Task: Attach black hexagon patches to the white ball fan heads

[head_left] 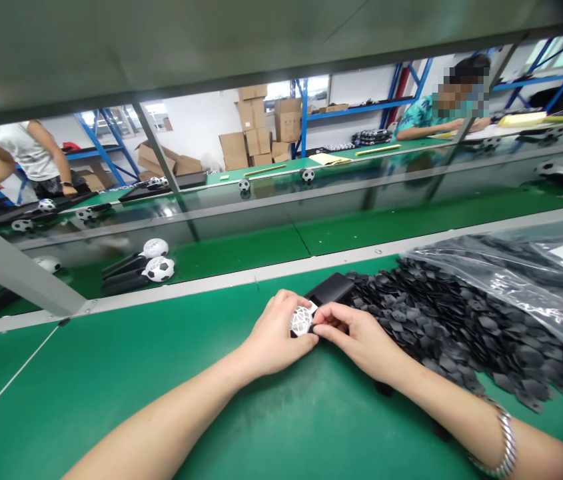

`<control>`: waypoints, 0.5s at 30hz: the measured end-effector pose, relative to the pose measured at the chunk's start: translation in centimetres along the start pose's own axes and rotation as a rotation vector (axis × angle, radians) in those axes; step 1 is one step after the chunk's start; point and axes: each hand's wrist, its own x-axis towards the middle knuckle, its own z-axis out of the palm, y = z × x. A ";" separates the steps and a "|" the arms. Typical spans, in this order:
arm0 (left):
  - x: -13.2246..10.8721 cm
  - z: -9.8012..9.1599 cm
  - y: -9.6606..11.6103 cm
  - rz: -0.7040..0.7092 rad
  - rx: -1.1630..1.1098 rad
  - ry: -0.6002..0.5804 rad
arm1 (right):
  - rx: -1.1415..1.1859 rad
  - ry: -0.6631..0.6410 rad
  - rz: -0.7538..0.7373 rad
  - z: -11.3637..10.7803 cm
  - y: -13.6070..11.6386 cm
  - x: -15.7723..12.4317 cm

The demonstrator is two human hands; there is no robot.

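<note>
My left hand (274, 337) is closed around a white ball with an openwork lattice (301, 321), its thumb and fingers on either side. A wide black handle (334, 288) extends from behind the ball toward the back right. At the ball's right edge, the thumb and forefinger of my right hand (356, 335) pinch a small black piece (311, 329), mostly covered by the fingertips. Just right of my right hand spreads a large heap of flat black pieces (431, 320).
A clear plastic bag (526, 287) lies over the heap's far side. Beyond the metal rail (231, 275), football-topped black-handled items (159, 269) rest on a green belt (261, 239). A slanted post (16, 267) stands at left. Two people (41, 157) work across the line.
</note>
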 end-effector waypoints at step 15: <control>0.0 1.7 -0.7 0.054 0.005 0.150 | -0.249 0.073 0.016 -0.6 2.0 0.7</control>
